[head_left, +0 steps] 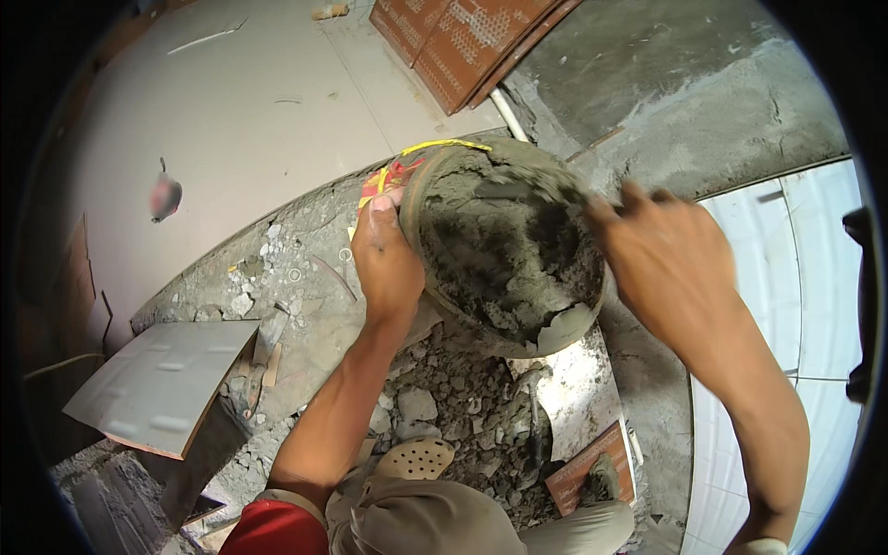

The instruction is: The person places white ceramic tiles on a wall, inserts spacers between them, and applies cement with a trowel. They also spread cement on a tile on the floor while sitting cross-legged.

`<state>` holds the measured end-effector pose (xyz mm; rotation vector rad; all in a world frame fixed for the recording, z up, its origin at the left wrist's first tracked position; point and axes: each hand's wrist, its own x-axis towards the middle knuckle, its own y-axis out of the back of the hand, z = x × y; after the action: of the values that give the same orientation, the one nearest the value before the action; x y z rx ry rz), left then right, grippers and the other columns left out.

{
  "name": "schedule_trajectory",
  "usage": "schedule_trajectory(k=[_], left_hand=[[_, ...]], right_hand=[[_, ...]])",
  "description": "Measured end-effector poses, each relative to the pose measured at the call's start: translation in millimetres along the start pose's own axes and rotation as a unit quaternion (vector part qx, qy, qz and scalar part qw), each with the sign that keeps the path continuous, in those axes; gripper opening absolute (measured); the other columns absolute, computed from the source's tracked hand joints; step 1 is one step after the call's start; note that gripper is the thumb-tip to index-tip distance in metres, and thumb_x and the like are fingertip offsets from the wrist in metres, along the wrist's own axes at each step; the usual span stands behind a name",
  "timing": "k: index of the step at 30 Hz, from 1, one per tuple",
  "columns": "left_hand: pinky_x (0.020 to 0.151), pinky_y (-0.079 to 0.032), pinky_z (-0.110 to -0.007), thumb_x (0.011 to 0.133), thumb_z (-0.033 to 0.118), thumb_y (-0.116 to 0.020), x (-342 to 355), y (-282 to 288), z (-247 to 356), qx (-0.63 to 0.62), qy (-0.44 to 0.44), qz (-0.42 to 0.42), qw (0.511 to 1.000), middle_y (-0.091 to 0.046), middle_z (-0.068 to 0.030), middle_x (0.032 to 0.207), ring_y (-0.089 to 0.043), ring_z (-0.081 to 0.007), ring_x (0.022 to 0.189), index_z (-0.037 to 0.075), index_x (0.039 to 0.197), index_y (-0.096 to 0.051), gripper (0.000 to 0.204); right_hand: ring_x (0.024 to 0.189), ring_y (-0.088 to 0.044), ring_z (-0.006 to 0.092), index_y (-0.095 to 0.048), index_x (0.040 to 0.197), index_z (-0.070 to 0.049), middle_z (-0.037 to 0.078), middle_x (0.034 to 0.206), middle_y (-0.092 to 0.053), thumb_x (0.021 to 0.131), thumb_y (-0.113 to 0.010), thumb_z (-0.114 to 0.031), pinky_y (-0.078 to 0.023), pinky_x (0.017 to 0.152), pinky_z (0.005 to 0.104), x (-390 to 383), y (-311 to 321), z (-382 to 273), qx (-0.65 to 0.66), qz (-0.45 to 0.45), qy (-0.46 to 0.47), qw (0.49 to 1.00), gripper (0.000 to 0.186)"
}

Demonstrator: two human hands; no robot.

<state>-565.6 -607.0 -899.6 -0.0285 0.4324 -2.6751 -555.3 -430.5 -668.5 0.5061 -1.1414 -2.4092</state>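
Note:
A round bucket [413, 208], tipped so that its mouth faces me, is coated inside with wet grey mortar [564, 231]. At its left rim my left hand [384, 240] is closed, thumb up, on a red and yellow wrapping [400, 174] and the bucket's edge. A yellow cord [444, 143] runs from there along the far rim. My right hand [661, 236] is at the right side of the mouth, fingers curled and blurred by motion. A dark smear inside the bucket may be a tool; what my right hand holds cannot be made out.
Broken rubble [472, 407] lies below the bucket, around a perforated beige shoe [416, 458]. A loose grey tile [166, 379] rests at the left. Brown tiles [467, 42] are stacked at the far side. White tiles [749, 268] cover the right side. A pale slab [268, 102] spans the far left.

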Motion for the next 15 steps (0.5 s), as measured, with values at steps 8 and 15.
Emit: schedule_trajectory(k=[8, 15], left_hand=[[0.095, -0.048, -0.036, 0.114, 0.032, -0.036, 1, 1, -3, -0.007, -0.003, -0.003, 1.000, -0.068, -0.0129, 0.109, -0.062, -0.0209, 0.101, -0.004, 0.118, -0.066, 0.047], [0.096, -0.048, -0.035, 0.114, 0.033, -0.035, -1, 4, 1, 0.032, -0.020, -0.014, 0.999, -0.068, -0.0143, 0.111, -0.062, -0.0206, 0.104, -0.006, 0.120, -0.066, 0.050]], right_hand=[[0.074, -0.060, 0.0242, -0.063, 0.096, 0.000, 0.008, 0.079, -0.055, 0.089, -0.059, -0.014, -0.055, 0.068, 0.0379, -17, -29, -63, -0.037, -0.039, 0.103, 0.993, 0.015], [0.084, -0.070, 0.0364, -0.062, 0.112, 0.000, 0.019, 0.091, -0.066, 0.087, -0.067, -0.008, -0.059, 0.079, 0.0432, -51, -14, 6, 0.110, -0.023, 0.017, 0.994, 0.027]])
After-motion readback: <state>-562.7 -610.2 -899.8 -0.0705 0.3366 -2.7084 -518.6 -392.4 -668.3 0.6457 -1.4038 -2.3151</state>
